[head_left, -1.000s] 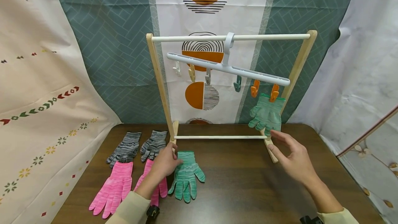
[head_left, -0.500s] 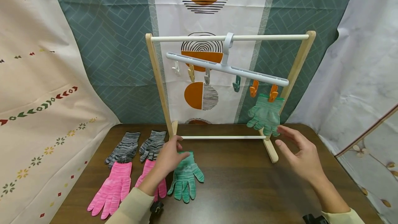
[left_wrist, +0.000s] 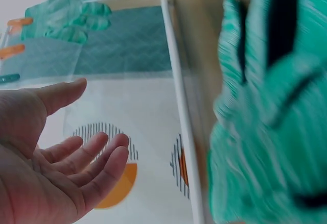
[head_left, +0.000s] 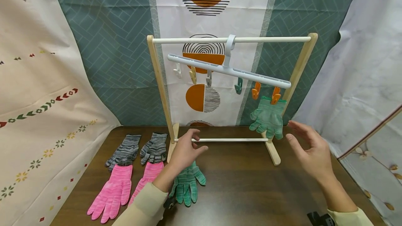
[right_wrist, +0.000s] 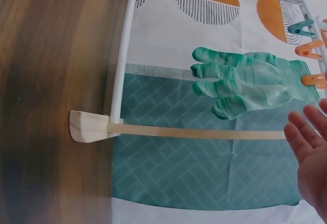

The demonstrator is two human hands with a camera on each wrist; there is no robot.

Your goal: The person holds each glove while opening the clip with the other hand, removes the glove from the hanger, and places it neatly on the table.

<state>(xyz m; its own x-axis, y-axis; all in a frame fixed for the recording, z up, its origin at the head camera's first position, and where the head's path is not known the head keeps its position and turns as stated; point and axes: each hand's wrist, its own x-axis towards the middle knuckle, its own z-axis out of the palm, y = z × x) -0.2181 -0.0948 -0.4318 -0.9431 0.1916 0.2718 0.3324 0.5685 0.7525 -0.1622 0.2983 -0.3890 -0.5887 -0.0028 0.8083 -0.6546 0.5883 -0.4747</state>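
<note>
A green glove [head_left: 267,117] hangs by its cuff from the orange clip [head_left: 276,95] at the right end of a pale hanger [head_left: 224,68]. My right hand [head_left: 314,154] is just right of that glove, fingers loosely bent, holding nothing. The right wrist view shows the hanging glove [right_wrist: 250,81] apart from the fingers. My left hand [head_left: 185,152] hovers over the cuff of a second green glove [head_left: 187,184] lying on the table, and hides part of it. In the left wrist view, the left hand [left_wrist: 76,157] has spread thumb and fingers with nothing between them.
The hanger hooks over the top rod of a wooden rack [head_left: 306,58]. More clips, including a teal clip [head_left: 238,85], hang along it. Pink gloves [head_left: 113,191] and grey gloves [head_left: 125,151] lie at left on the brown table [head_left: 238,191]. Patterned cloth stands behind.
My left hand has moved right and up, from beside the rack's left foot to above the table's green glove. My right hand has drawn rightward, away from the hanging glove's fingertips.
</note>
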